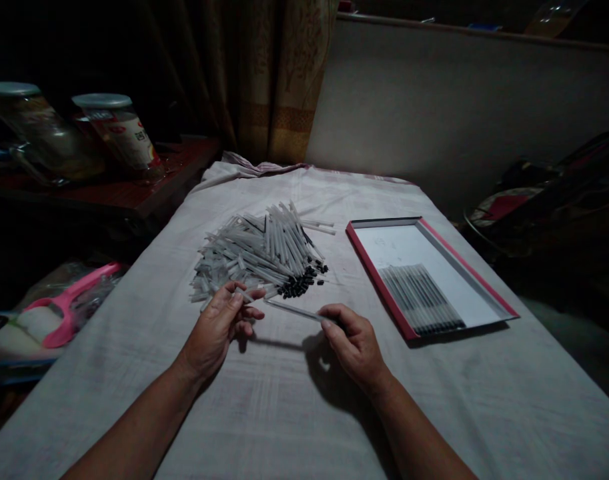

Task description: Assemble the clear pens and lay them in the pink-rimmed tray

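Observation:
My right hand [354, 343] pinches a slim clear pen [295, 310] by its right end, and the pen points left toward my other hand. Between thumb and forefinger, my left hand [217, 327] grips a small clear piece that looks like a pen cap [244, 294]; its other fingers are partly curled. The pen's left end and this piece are apart. Just beyond both hands lies a heap of clear pen parts [249, 247]. Several small black plugs [299, 285] are gathered at the heap's near right edge.
At the right, a shallow red-edged box [379, 283] holds a row of pens [421, 300] on its white bottom. A pale cloth [284, 413] covers the table. Jars [119, 133] stand on a dark red side table. A pink-handled item [67, 307] lies beyond the left edge.

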`<control>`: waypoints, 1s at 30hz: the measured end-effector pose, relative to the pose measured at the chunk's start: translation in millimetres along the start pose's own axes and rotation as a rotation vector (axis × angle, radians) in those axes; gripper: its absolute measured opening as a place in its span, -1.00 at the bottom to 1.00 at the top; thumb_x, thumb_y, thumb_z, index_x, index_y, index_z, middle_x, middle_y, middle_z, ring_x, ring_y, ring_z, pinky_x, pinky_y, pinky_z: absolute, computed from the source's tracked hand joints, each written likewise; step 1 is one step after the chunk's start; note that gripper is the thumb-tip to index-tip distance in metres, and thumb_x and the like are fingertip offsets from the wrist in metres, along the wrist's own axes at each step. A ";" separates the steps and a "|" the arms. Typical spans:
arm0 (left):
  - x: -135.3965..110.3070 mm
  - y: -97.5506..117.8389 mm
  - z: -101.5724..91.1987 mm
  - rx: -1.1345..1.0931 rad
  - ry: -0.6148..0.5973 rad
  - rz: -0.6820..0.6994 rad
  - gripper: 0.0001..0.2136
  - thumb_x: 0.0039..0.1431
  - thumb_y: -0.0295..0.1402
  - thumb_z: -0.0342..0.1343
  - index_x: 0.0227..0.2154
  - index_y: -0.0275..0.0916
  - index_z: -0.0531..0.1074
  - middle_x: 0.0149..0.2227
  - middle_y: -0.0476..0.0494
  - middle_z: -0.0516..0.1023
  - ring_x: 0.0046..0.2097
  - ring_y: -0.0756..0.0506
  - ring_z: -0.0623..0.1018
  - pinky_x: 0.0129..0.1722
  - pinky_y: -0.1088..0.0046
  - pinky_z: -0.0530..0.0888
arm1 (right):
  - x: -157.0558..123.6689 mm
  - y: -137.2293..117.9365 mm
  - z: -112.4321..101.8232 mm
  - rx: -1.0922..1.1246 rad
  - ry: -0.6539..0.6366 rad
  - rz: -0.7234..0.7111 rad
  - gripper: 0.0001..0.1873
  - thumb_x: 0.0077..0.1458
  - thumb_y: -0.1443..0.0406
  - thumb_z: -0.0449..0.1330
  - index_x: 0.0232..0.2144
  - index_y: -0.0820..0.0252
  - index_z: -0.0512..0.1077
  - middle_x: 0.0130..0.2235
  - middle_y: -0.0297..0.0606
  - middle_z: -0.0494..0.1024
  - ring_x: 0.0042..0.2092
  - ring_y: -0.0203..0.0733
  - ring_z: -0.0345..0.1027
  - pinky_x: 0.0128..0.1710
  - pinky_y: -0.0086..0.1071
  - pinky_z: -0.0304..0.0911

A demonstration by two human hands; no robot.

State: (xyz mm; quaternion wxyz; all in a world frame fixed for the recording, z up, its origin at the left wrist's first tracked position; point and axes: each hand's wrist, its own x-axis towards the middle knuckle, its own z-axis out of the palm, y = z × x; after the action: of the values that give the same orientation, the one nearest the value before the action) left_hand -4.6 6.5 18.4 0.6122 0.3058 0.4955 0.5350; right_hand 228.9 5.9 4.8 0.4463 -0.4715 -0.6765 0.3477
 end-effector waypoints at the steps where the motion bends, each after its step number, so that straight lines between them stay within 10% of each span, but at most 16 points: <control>1: -0.1 -0.9 0.7 -0.018 0.008 -0.011 -0.56 -0.02 -0.13 0.34 -0.20 -0.19 0.28 -0.16 -0.16 0.61 -0.38 -0.02 0.60 -0.61 0.62 0.46 | -0.3 -1.2 0.4 -0.007 -0.008 -0.014 -0.85 0.11 0.29 0.10 -0.36 0.19 0.47 -0.56 -0.38 0.42 -0.54 -0.31 0.28 -0.54 -0.47 0.21; 18: -7.4 -17.4 10.2 0.206 -0.079 0.046 -0.54 0.04 0.06 0.25 -0.24 -0.19 0.31 -0.08 -0.20 0.61 -0.30 -0.07 0.61 -0.59 0.59 0.41 | -1.6 7.5 4.8 -0.107 -0.170 -0.098 -0.78 0.20 0.31 0.12 -0.20 0.20 0.55 -0.30 -0.20 0.66 -0.30 -0.18 0.54 -0.28 -0.40 0.38; 24: -7.0 -18.8 5.2 0.320 -0.095 -0.030 -0.58 -0.01 0.00 0.29 -0.24 -0.23 0.47 -0.60 0.11 0.38 -0.67 0.11 0.26 -0.73 0.66 0.15 | -0.4 10.1 1.2 -0.185 -0.219 -0.108 -0.79 0.21 0.30 0.12 -0.29 0.18 0.57 -0.37 -0.21 0.64 -0.35 -0.18 0.52 -0.33 -0.38 0.36; 30: -3.8 -18.2 3.0 0.325 -0.062 -0.077 -0.55 -0.09 0.00 0.31 -0.26 -0.28 0.50 -0.60 0.06 0.42 -0.67 0.12 0.24 -0.74 0.65 0.13 | -1.0 10.6 3.1 -0.189 -0.226 -0.122 -0.78 0.23 0.30 0.11 -0.27 0.17 0.57 -0.38 -0.22 0.64 -0.35 -0.21 0.50 -0.33 -0.40 0.34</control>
State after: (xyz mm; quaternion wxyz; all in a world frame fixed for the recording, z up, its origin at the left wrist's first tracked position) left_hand 4.9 -1.0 3.9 0.5896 0.3979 0.5677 0.4144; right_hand 229.6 8.1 -6.0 0.3412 -0.4271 -0.7796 0.3056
